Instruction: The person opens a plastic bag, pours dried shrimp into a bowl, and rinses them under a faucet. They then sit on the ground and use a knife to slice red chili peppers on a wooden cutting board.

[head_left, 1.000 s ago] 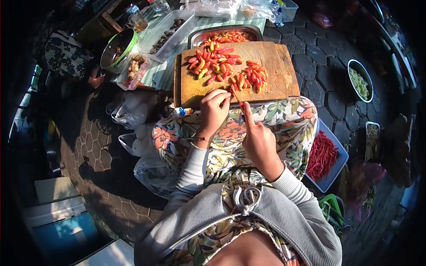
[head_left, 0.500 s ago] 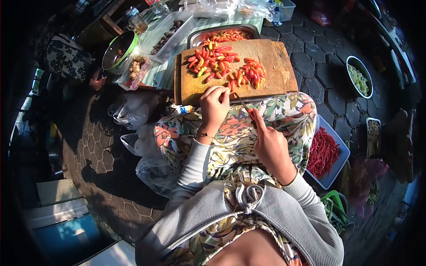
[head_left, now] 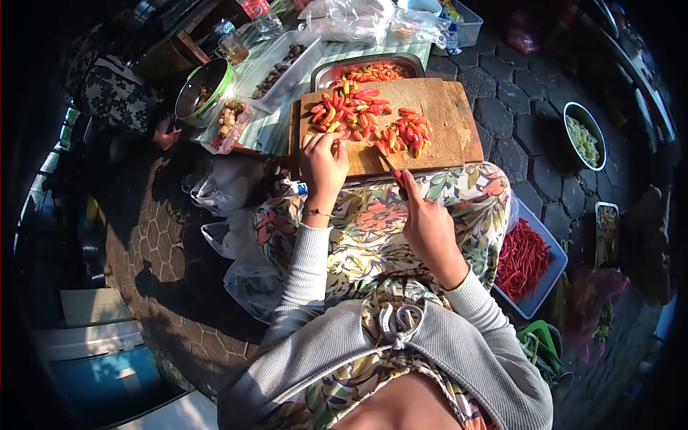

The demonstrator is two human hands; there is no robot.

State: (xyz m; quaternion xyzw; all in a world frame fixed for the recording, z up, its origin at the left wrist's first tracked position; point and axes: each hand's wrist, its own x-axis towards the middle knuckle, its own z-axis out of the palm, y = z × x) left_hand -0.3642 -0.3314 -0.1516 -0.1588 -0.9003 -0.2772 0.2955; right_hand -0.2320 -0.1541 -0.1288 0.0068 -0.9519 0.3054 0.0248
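A wooden cutting board (head_left: 448, 136) rests over my lap, bearing a larger pile of red and yellow chili peppers (head_left: 351, 109) and, to its right, a smaller heap of chilies (head_left: 408, 134). At the lower left edge of the larger pile, the curled fingers of my left hand (head_left: 325, 168) pinch a red chili. My right hand (head_left: 430, 229) grips a small knife (head_left: 390, 166) by its handle. Its blade points up and left, with the tip over the board's near part, just below the smaller heap.
Behind the board stands a metal tray (head_left: 417, 66) of chilies. A green pan (head_left: 227, 79), ginger-like roots (head_left: 231, 118) and a plastic container (head_left: 309, 51) lie at left. Long red chilies fill a tray (head_left: 555, 269) at right, below a bowl (head_left: 602, 129) of pale green pieces.
My left hand has moved left, away from the knife tip, to the larger chili pile. My right hand keeps the knife, with its tip slightly farther left. The view has shifted a little.
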